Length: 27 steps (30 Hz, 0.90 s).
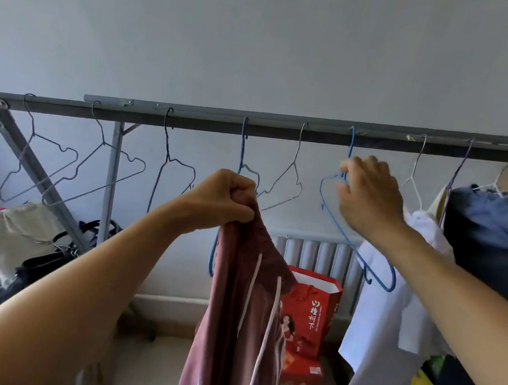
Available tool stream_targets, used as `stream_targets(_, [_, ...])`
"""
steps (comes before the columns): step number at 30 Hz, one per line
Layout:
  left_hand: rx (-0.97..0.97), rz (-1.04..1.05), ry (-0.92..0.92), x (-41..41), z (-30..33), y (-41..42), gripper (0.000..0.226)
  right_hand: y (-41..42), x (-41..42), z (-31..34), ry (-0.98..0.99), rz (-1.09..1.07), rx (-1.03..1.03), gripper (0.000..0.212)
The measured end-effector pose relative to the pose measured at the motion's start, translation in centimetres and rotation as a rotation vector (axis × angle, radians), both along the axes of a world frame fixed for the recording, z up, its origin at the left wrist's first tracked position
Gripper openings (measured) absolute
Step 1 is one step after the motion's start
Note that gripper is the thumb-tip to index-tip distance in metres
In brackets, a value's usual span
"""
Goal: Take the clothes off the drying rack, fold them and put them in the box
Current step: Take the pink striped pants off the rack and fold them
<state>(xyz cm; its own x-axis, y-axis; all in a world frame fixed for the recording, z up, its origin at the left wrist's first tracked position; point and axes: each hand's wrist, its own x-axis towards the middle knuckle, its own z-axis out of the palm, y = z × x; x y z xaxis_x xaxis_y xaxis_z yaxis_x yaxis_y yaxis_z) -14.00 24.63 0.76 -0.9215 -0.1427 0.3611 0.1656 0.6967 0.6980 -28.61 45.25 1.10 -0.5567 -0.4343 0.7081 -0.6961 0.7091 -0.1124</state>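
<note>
Garment: dusty-red shorts [239, 316] with white drawstrings and white side stripes, hanging free in mid-air below the rail, centre of view, off any hanger.
Left hand [225, 199]: fist clenched round the bunched top edge of the shorts, carrying their whole weight; forearm reaches up from lower left.
Right hand [369, 194]: raised to the blue wire hanger [354, 241]; fingertips curl round the wire just below its hook, grasping it. Hanger is bare, tilted down to the right, hook over the rail.
Drying rack [224, 121]: grey metal rail running left to right across the view, with a slanted brace and an upright post at left.
Bare hangers: several thin wire ones along the rail left of the right hand, one more blue one [230, 188] partly hidden behind the left fist and the shorts.
Clothes on the rack: white garment [393, 314] just right of the blue wire hanger, behind the right forearm; dark blue garment [485, 235] further right; more fabric at the right edge, too cut off to identify.
Floor behind: red gift bag [310, 314] standing on a red carton, before a white radiator [319, 252].
Lower left: beige cloth [13, 231], dark bag straps, shoes.
Box: cannot tell which item is the target box.
</note>
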Motion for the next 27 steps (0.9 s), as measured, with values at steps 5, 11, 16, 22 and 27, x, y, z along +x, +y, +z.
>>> stream_targets(5, [0.035, -0.043, 0.055, 2.3, 0.5, -1.9, 0.026, -3.0, 7.5, -3.7, -0.655, 0.795, 0.087, 0.043])
stream_targets(11, [0.131, -0.017, 0.074, 8.8, 1.6, -6.1, 0.03, -3.6, 6.1, -9.3, -0.678, 0.534, 0.491, 0.01])
stream_targets(16, [-0.419, 0.293, -0.248, 14.3, 0.4, -11.4, 0.022, -4.8, 7.0, -8.1, -0.363, 0.402, 0.563, 0.027])
stream_targets(22, [-0.751, 0.477, -0.352, 18.2, -3.1, -14.3, 0.033, -7.4, 7.5, -7.3, -0.044, 0.388, 0.484, 0.035])
stream_targets(27, [-0.796, 0.545, -0.291, 19.4, -3.5, -15.0, 0.038, -9.1, 7.9, -8.0, 0.004, 0.549, 0.304, 0.041])
